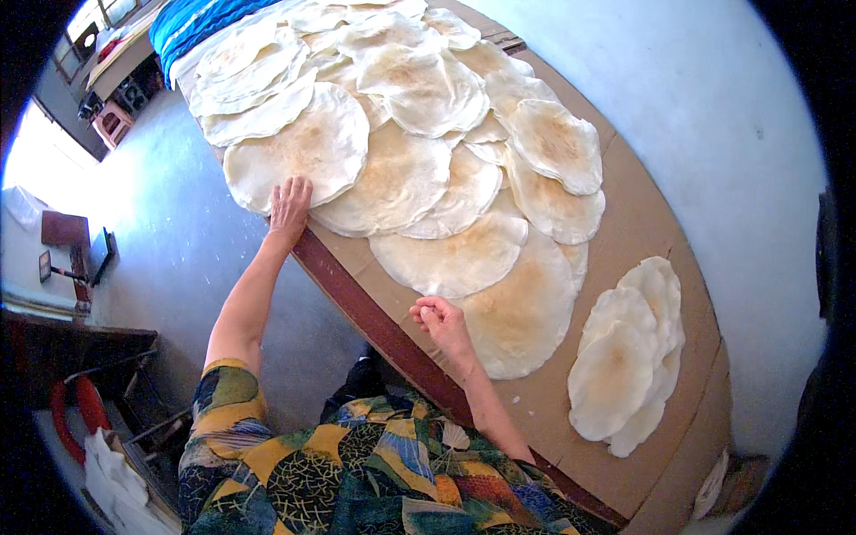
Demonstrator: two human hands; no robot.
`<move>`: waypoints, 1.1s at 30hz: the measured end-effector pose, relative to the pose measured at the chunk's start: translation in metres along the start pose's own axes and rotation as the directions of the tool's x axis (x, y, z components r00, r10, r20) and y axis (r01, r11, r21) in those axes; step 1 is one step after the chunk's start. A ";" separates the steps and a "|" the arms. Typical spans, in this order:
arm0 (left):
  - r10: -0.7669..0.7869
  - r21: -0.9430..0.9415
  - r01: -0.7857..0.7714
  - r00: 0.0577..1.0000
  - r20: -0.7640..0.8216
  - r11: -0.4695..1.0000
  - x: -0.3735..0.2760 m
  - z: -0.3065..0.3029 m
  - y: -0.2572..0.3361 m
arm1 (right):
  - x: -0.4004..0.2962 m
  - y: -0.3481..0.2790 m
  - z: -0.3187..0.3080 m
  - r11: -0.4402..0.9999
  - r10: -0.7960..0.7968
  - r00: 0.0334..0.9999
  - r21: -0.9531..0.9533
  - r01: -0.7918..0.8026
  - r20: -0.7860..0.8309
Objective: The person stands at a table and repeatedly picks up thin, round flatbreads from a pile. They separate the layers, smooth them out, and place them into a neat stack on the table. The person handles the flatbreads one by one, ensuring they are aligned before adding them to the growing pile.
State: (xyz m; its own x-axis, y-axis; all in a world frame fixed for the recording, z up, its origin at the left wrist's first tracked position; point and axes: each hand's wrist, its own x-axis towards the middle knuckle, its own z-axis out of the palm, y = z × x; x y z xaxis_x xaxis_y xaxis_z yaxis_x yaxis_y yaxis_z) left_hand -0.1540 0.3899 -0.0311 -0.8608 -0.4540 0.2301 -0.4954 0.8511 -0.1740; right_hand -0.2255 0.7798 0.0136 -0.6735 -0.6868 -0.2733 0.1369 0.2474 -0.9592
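My left hand [291,208] lies palm down with fingers extended on the lower edge of a large thin round flatbread [304,147]. This bread rests at the near left side of a wide spread of overlapping flatbreads, pale with light brown centres. Close to my body, my right hand [443,324] is curled, thumb against the fingers, with nothing visible in it. It sits beside the lower rim of one flatbread [455,257] and the left edge of a larger one [518,314]. Whether its fingertips touch either bread I cannot tell.
Brown cardboard [542,428] covers the table, which has a dark red near edge [361,311]. A separate pile of flatbreads [612,381] lies at the right. Blue cloth [200,30] covers the far left end. A pink stool [112,124] stands on the floor beyond.
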 end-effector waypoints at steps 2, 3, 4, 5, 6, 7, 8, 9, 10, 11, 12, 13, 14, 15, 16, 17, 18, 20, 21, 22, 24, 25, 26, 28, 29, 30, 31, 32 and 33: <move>0.060 -0.158 -0.066 0.997 -0.043 0.985 0.008 -0.012 -0.012 | 0.015 -0.009 0.012 0.996 0.020 1.000 0.082 -0.019 -0.008; 0.086 -0.235 -0.100 0.994 -0.067 0.967 0.012 -0.021 -0.015 | 0.021 -0.015 0.018 0.988 0.029 0.999 0.150 -0.027 -0.015; 0.110 -0.220 -0.147 0.979 -0.172 0.964 0.016 -0.033 -0.015 | 0.029 -0.019 0.025 0.976 0.038 0.999 0.217 -0.033 -0.017; 0.120 -0.248 -0.167 0.974 -0.194 0.954 0.018 -0.038 -0.014 | 0.035 -0.021 0.031 0.975 0.036 0.999 0.219 -0.033 -0.007; 0.125 -0.273 -0.184 0.968 -0.219 0.944 0.019 -0.045 -0.015 | 0.043 -0.024 0.036 0.975 0.030 1.000 0.219 -0.031 0.007; 0.131 -0.302 -0.205 0.960 -0.247 0.931 0.021 -0.052 -0.010 | 0.051 -0.026 0.040 0.976 0.024 1.000 0.217 -0.027 0.015; 0.172 -0.319 -0.244 0.956 -0.238 0.916 0.019 -0.060 -0.002 | 0.058 -0.029 0.045 0.947 0.048 0.999 0.318 -0.043 -0.008; 0.213 -0.338 -0.283 0.950 -0.229 0.897 0.012 -0.070 0.011 | 0.062 -0.034 0.051 0.907 0.077 0.997 0.417 -0.058 -0.029; 0.261 -0.391 -0.326 0.942 -0.212 0.861 -0.002 -0.070 0.026 | 0.066 -0.038 0.057 0.857 0.107 0.993 0.510 -0.069 -0.045; 0.309 -0.443 -0.365 0.931 -0.194 0.819 -0.019 -0.071 0.042 | 0.069 -0.042 0.057 0.816 0.123 0.992 0.572 -0.088 -0.022; 0.374 -0.539 -0.376 0.920 -0.119 0.753 -0.034 -0.082 0.060 | 0.071 -0.046 0.053 0.770 0.139 0.990 0.629 -0.107 -0.001; 0.443 -0.631 -0.371 0.895 -0.048 0.681 -0.048 -0.097 0.074 | 0.070 -0.051 0.051 0.719 0.154 0.988 0.683 -0.128 0.022; 0.516 -0.652 -0.400 0.856 -0.016 0.644 -0.063 -0.105 0.083 | 0.067 -0.063 0.052 0.728 0.153 0.988 0.678 -0.105 -0.011; 0.597 -0.681 -0.435 0.802 0.004 0.589 -0.072 -0.110 0.092 | 0.071 -0.053 0.050 0.767 0.141 0.986 0.640 -0.049 -0.094; 0.601 -0.735 -0.414 0.799 -0.011 0.537 -0.078 -0.117 0.097 | 0.072 -0.022 0.044 0.822 0.158 0.974 0.568 -0.038 -0.163; 0.606 -0.788 -0.391 0.795 -0.027 0.477 -0.084 -0.123 0.102 | 0.069 0.007 0.036 0.872 0.171 0.957 0.488 -0.036 -0.235; 0.611 -0.828 -0.373 0.790 -0.048 0.418 -0.085 -0.124 0.106 | 0.066 0.016 0.029 0.880 0.158 0.948 0.474 -0.008 -0.277; 0.386 -0.751 -0.349 0.912 -0.136 0.561 -0.074 -0.113 0.103 | 0.057 0.032 0.012 0.897 0.130 0.923 0.440 0.046 -0.361; 0.256 -0.705 -0.306 0.950 -0.180 0.640 -0.069 -0.108 0.094 | 0.051 0.021 0.005 0.891 0.123 0.927 0.451 0.053 -0.353; 0.091 -0.655 -0.178 0.982 -0.166 0.734 -0.059 -0.110 0.082 | 0.043 -0.005 -0.004 0.884 0.116 0.930 0.463 0.063 -0.348; -0.163 -0.705 0.060 0.984 -0.079 0.706 -0.050 -0.102 0.067 | 0.031 -0.023 -0.036 0.899 0.096 0.915 0.429 0.089 -0.392; -0.242 -0.787 0.171 0.970 0.028 0.593 -0.054 -0.082 0.066 | 0.024 -0.025 -0.057 0.919 0.087 0.899 0.383 0.094 -0.429; -0.307 -0.842 0.277 0.941 0.141 0.463 -0.059 -0.061 0.068 | 0.014 -0.035 -0.079 0.949 0.065 0.896 0.306 0.082 -0.440; -0.179 -0.939 0.273 0.955 0.238 0.207 -0.070 -0.043 0.084 | -0.009 -0.047 -0.120 0.981 -0.006 0.870 0.167 0.102 -0.494; -0.118 -0.939 0.330 0.941 0.318 0.097 -0.074 -0.047 0.098 | -0.019 -0.045 -0.141 0.985 -0.059 0.844 0.106 0.136 -0.533; -0.017 -0.904 0.419 0.907 0.422 -0.092 -0.075 -0.047 0.111 | -0.030 -0.035 -0.171 0.998 -0.060 0.787 -0.036 0.048 -0.614; 0.003 -0.886 0.429 0.900 0.435 -0.175 -0.079 -0.046 0.126 | -0.036 -0.024 -0.190 0.984 -0.072 0.729 -0.168 -0.059 -0.681; 0.033 -0.862 0.434 0.897 0.442 -0.262 -0.082 -0.043 0.145 | -0.043 -0.020 -0.192 0.914 -0.183 0.606 -0.361 -0.185 -0.774; 0.051 -0.830 0.438 0.892 0.450 -0.345 -0.084 -0.044 0.162 | -0.046 -0.018 -0.191 0.794 -0.316 0.495 -0.511 -0.329 -0.810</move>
State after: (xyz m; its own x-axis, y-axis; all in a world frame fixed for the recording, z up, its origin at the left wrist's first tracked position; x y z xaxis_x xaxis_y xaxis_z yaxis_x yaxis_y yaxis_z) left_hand -0.1567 0.5778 -0.0366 -0.8456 -0.4797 -0.2341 -0.1097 -0.2732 0.9557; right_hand -0.3358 0.9372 0.0569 -0.9644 0.1354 0.2270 -0.0408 0.7721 -0.6341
